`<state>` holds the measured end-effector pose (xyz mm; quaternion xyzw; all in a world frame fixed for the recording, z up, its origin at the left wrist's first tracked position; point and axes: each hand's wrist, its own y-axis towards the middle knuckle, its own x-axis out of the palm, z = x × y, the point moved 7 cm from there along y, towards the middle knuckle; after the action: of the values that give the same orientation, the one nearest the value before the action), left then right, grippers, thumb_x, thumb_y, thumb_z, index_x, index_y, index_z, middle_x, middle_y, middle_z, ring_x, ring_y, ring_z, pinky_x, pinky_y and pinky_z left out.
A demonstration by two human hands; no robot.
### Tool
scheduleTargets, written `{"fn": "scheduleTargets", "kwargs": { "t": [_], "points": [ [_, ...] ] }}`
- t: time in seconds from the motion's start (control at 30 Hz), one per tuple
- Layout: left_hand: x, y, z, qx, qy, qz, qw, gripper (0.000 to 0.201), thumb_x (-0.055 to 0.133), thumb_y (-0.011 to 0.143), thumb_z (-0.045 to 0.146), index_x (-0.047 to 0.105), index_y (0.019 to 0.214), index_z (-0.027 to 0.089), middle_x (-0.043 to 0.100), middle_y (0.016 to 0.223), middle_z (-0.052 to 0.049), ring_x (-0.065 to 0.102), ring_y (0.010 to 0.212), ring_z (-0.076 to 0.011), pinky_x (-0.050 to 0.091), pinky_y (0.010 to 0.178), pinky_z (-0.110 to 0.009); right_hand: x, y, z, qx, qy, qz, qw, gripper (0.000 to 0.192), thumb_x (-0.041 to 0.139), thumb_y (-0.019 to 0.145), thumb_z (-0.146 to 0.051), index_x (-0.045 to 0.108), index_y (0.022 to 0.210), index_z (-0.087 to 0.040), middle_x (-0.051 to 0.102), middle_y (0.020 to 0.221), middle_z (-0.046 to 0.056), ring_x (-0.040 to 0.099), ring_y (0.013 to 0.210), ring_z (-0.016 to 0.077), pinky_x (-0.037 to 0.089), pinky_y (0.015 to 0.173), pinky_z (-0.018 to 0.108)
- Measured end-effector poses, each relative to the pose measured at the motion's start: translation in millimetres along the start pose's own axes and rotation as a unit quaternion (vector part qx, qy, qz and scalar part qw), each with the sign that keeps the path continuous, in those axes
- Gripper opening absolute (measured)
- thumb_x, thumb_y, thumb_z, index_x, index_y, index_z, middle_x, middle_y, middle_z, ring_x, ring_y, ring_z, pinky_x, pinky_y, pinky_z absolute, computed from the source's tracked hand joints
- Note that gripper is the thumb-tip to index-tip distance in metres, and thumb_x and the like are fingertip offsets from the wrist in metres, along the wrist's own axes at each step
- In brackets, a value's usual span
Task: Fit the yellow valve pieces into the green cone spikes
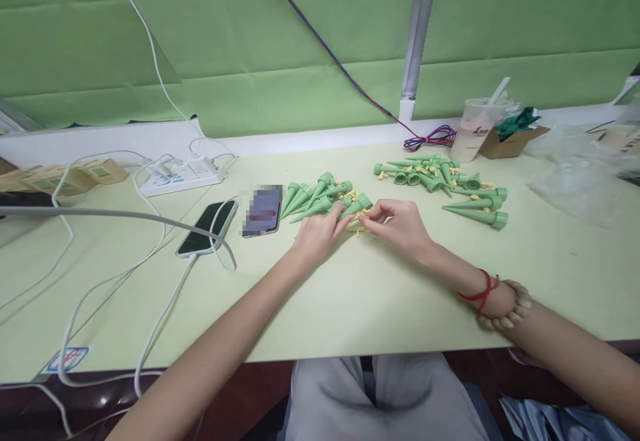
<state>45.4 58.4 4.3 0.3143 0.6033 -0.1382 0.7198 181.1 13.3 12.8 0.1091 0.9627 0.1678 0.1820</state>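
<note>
Left hand (316, 235) pinches green spike (356, 207), long axis diagonal, tip hidden under the fingers. Right hand (400, 224) grips small yellow piece (361, 229) beside it

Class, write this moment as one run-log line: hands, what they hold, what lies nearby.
left hand: holds green cone | right hand: pinches small yellow part at the cone | nearby: cone piles, two phones | surface: table

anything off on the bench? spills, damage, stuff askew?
No spill or damage shows. The drink cup stands upright. Green cone spikes lie in loose heaps pointing every way, and white cables sprawl across the table, one looping over a phone. The left hand and right hand pinch one spike.
</note>
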Motion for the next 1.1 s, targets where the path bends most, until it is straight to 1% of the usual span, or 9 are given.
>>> {"fn": "scheduleTargets", "kwargs": {
  "t": [0.1, 0.2, 0.3, 0.47, 0.7, 0.77, 0.87, 0.97, 1.1],
  "points": [
    [-1.9, 0.3, -3.2, -0.004, -0.055, 0.013, 0.998, 0.036, 0.026, 0.092, 0.042, 0.052, 0.102, 0.018, 0.056, 0.057, 0.0, 0.054, 0.051, -0.0166, 0.029, 0.05, -0.024, 8.8, 0.9, 14.1, 0.121, 0.125, -0.055, 0.983, 0.035, 0.07, 0.064, -0.049, 0.059, 0.066, -0.015, 0.062, 0.062, 0.004, 0.059, 0.054, 0.0135, 0.051, 0.048, 0.025],
    [-4.8, -0.4, -5.6, 0.005, -0.089, 0.03, 0.996, 0.035, 0.026, 0.093, 0.039, 0.053, 0.102, 0.019, 0.056, 0.058, 0.0, 0.054, 0.051, -0.0158, 0.03, 0.051, -0.024, 27.9, -6.0, 20.2, 0.236, 0.273, -0.172, 0.916, 0.038, 0.063, 0.072, -0.051, 0.064, 0.08, -0.014, 0.064, 0.071, 0.006, 0.063, 0.065, 0.0155, 0.056, 0.055, 0.027],
    [-7.4, -2.2, -4.8, 0.025, -0.094, 0.035, 0.995, 0.034, 0.027, 0.093, 0.037, 0.054, 0.104, 0.019, 0.056, 0.058, 0.0, 0.053, 0.05, -0.0148, 0.03, 0.051, -0.024, 36.8, -11.7, 16.2, 0.261, 0.354, -0.242, 0.865, 0.028, 0.062, 0.076, -0.041, 0.067, 0.085, -0.015, 0.066, 0.081, 0.006, 0.063, 0.076, 0.0142, 0.056, 0.063, 0.024],
    [-11.2, -3.2, -1.3, 0.037, -0.051, 0.041, 0.997, 0.036, 0.03, 0.091, 0.042, 0.056, 0.103, 0.019, 0.058, 0.057, 0.001, 0.053, 0.049, -0.0137, 0.027, 0.049, -0.023, 30.2, -6.5, 19.0, 0.211, 0.275, -0.217, 0.913, 0.026, 0.072, 0.067, -0.035, 0.069, 0.082, -0.014, 0.066, 0.075, 0.003, 0.061, 0.068, 0.0102, 0.054, 0.065, 0.022],
    [-6.2, -1.1, 2.3, 0.011, -0.03, 0.044, 0.999, 0.041, 0.025, 0.091, 0.046, 0.054, 0.1, 0.019, 0.055, 0.053, 0.001, 0.054, 0.049, -0.0163, 0.024, 0.048, -0.025, 2.8, 5.5, 1.0, -0.003, 0.032, -0.008, 0.999, 0.017, 0.068, 0.064, -0.027, 0.058, 0.056, -0.015, 0.057, 0.055, -0.001, 0.052, 0.053, 0.01, 0.043, 0.05, 0.021],
    [-4.3, -2.1, 2.2, 0.01, -0.043, 0.048, 0.998, 0.04, 0.025, 0.092, 0.045, 0.054, 0.099, 0.019, 0.054, 0.052, 0.001, 0.054, 0.049, -0.0164, 0.024, 0.048, -0.025, 1.6, 4.8, -3.6, -0.041, 0.008, 0.007, 0.999, 0.019, 0.067, 0.065, -0.025, 0.054, 0.055, -0.016, 0.056, 0.056, -0.002, 0.052, 0.054, 0.01, 0.044, 0.051, 0.021],
    [-2.7, -4.3, 1.5, 0.019, -0.09, 0.05, 0.994, 0.034, 0.026, 0.092, 0.04, 0.053, 0.096, 0.02, 0.054, 0.055, 0.001, 0.054, 0.052, -0.0155, 0.029, 0.05, -0.024, 13.7, 4.6, 4.7, 0.018, 0.102, -0.086, 0.991, 0.022, 0.068, 0.067, -0.035, 0.057, 0.065, -0.016, 0.058, 0.063, 0.0, 0.055, 0.059, 0.011, 0.05, 0.056, 0.023],
    [-5.0, -5.3, -0.3, 0.02, -0.136, 0.047, 0.989, 0.033, 0.025, 0.092, 0.039, 0.052, 0.095, 0.02, 0.053, 0.055, 0.002, 0.052, 0.05, -0.0145, 0.032, 0.051, -0.024, 29.0, -0.9, 11.5, 0.116, 0.258, -0.216, 0.935, 0.033, 0.063, 0.073, -0.046, 0.063, 0.086, -0.017, 0.063, 0.083, 0.004, 0.06, 0.076, 0.0135, 0.054, 0.067, 0.028],
    [-14.2, -4.0, -1.0, 0.026, -0.159, 0.057, 0.985, 0.034, 0.025, 0.092, 0.037, 0.053, 0.099, 0.019, 0.053, 0.053, 0.002, 0.049, 0.047, -0.0129, 0.031, 0.052, -0.023, 32.4, -6.7, 10.9, 0.168, 0.355, -0.292, 0.872, 0.033, 0.062, 0.075, -0.047, 0.064, 0.092, -0.019, 0.064, 0.089, 0.003, 0.06, 0.083, 0.0119, 0.053, 0.073, 0.026]
  ]
}}
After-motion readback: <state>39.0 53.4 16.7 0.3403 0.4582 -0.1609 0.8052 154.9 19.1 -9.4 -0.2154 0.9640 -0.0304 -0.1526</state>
